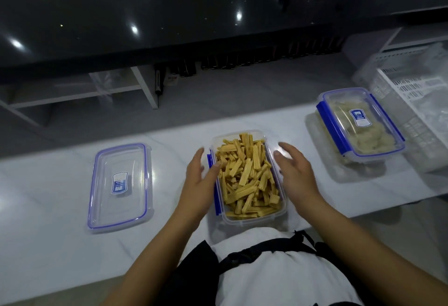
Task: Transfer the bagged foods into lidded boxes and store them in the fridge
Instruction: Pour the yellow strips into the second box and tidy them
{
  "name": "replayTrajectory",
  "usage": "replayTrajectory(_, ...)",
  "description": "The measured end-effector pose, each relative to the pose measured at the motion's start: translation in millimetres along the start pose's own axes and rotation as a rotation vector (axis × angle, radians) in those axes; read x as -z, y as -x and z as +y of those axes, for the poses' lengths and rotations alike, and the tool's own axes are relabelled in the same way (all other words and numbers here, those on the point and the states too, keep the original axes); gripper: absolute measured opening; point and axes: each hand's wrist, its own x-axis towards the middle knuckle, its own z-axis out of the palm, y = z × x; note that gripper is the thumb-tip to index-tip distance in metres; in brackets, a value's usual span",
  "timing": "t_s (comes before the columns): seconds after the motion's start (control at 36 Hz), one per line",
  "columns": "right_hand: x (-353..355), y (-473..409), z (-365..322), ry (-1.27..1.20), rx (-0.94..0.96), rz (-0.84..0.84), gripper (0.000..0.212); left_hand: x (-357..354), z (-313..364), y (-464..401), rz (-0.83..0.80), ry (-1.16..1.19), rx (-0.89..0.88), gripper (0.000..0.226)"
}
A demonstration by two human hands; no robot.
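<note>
We find both hands at the open box (248,177) of yellow food sticks (247,174), which sits at the near edge of the white counter (48,245). The left hand (200,184) lies against the box's left side with fingers relaxed and the thumb at the rim; the right hand (294,172) sits just beside the right wall, fingers loosely extended, grasping nothing. The loose lid (120,188) lies flat to the left, apart from the box. Farther right, a second box (358,123) stands lidded with its blue clips down, resting on clear plastic bags (339,172), beside a white basket (412,92). Our concern: the sticks are heaped close to the rim, so a lid pressed on unevenly could trap pieces and fail to latch, and the box, so near the edge, could slide off if pushed.
</note>
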Motion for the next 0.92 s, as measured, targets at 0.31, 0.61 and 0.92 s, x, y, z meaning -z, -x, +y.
replayTrajectory(0.31,28,-3,-32,-0.027,-0.365,-0.297,0.022,22,11,10,-0.208,0.297,0.324,0.025)
replayTrajectory(0.61,41,-23,-54,-0.115,-0.458,-0.279,0.032,25,44,-16,-0.332,0.522,0.479,0.032)
replayTrajectory(0.92,51,-22,-53,-0.261,-0.468,-0.265,0.026,20,50,-13,-0.345,0.548,0.455,0.027)
